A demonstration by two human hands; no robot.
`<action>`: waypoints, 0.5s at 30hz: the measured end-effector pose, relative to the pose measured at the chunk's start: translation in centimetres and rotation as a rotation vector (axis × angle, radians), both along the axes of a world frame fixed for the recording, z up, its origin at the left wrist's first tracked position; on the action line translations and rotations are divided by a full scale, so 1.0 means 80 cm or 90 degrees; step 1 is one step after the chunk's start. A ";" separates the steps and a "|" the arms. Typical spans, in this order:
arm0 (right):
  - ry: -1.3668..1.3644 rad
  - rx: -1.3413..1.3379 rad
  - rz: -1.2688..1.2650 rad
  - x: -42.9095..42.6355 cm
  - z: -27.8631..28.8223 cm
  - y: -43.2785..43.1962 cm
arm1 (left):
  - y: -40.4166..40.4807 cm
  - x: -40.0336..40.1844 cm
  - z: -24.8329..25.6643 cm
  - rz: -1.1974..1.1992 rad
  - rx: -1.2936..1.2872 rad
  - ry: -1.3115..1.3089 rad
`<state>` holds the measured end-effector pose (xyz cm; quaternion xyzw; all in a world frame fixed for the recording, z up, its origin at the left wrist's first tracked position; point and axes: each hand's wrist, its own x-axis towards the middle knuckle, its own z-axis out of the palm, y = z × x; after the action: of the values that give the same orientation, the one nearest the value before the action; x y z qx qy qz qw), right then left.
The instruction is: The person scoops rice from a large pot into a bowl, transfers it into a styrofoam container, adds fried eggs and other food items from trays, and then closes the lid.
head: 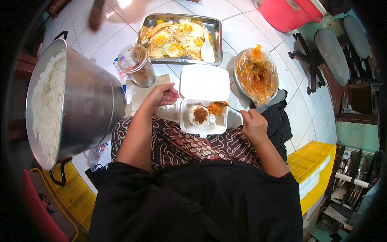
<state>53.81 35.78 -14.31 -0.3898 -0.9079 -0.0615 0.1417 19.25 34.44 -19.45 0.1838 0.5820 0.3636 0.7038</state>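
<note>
An open white foam food box [204, 83] rests in front of my lap. In its lower half a round mound of white rice [198, 115] carries brown crumbly topping. My right hand [255, 125] grips the handle of a metal spoon [233, 108], whose bowl lies over orange-red food [217, 108] in the box, right of the rice. Left of the box, my left hand [164, 96] is raised with curled fingers and holds nothing. Below it is a clear plastic bowl or cup [167, 111], partly hidden by the hand. Behind that hand a clear plastic jar [140, 68] contains brown crumbs.
A large metal pot [90, 96] of rice stands at left. Beyond the box, a metal tray [219, 42] holds fried eggs and a white plastic spoon [207, 50]. At right, a plastic-lined bowl [256, 77] holds orange-red food. Yellow crates [314, 160] flank me; a pink bucket [288, 13] stands farther off.
</note>
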 end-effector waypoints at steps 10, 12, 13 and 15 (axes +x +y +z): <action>0.011 -0.106 -0.086 0.002 -0.012 -0.003 | 0.002 0.000 -0.008 -0.003 0.002 -0.018; 0.001 -0.142 -0.106 0.004 -0.016 -0.001 | 0.002 -0.002 -0.015 -0.004 0.009 -0.016; 0.066 -0.218 -0.170 0.009 -0.021 0.001 | 0.001 -0.002 -0.021 -0.007 0.010 -0.017; 0.204 -0.428 -0.341 0.022 -0.017 0.017 | 0.000 -0.002 -0.022 -0.011 0.017 -0.021</action>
<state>55.57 37.13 -15.63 -0.6394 -0.7114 0.2634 0.1252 19.12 34.47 -21.19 0.1920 0.5638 0.3680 0.7141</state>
